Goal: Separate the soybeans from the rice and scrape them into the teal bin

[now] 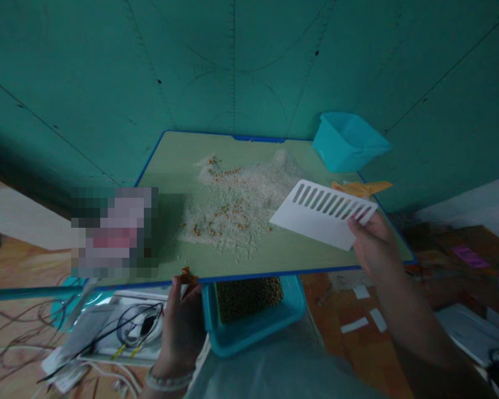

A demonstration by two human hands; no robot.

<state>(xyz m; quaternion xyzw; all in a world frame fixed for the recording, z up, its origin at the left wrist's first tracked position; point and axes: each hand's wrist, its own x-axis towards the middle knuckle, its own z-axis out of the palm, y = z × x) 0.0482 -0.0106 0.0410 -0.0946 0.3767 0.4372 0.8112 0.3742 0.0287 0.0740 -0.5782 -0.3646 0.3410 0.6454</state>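
**Slotted scraper raised over a spread of grains**

Our right hand [374, 246] holds a white slotted scraper [322, 213] by one corner; its fingers [357, 224] close on that edge, probably so the slots and the broad blade stay free, just over the right side of a green board [253, 137] with blue edging; a loose spread of pale grains [228, 205] lies mid-board, flecked with orange-brown bits [222, 209]; our left hand [183, 327] rises at the near edge, its bracelet [168, 381] at the wrist; its fingers [175, 293] curl up against a brownish clump [187, 275], though we cannot tell if they grip it or only touch it; just below that edge sits a blue plastic tub [249, 338] of dark green beans [249, 299], seemingly kept close for the left hand's reach; a teal bin [349, 141] stands beyond the far right corner, an orange sheet [360, 188] beside it, both apparently set out of the way; a blurred patch [114, 233] hides the board's left part.
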